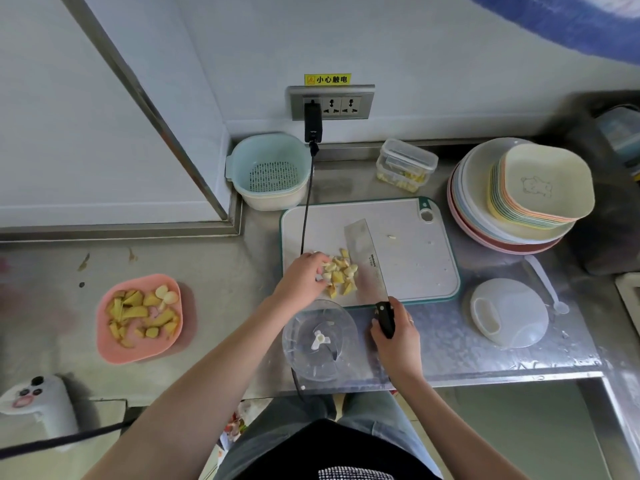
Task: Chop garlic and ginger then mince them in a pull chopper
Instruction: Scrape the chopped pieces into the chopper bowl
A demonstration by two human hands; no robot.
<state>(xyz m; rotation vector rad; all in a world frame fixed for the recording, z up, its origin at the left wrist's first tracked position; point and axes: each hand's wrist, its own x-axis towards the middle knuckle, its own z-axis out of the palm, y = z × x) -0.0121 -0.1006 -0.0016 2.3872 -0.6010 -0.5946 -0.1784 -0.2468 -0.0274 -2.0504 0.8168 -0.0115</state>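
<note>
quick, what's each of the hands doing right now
Left hand: fingers rest on the pile of chopped pieces on the cutting board; whether it pinches any cannot be told.
Right hand: grips the knife by its black handle.

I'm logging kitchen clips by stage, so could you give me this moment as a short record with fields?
stage: chopped pieces gathered, not yet in the chopper
left hand: touches the pile of garlic and ginger pieces
right hand: grips the cleaver handle, blade beside the pile
surface: cutting board
chopper bowl: open, only its blade inside, just below the board
chopper lid: off, right of the board
pink plate: more uncut pieces, far left
</note>
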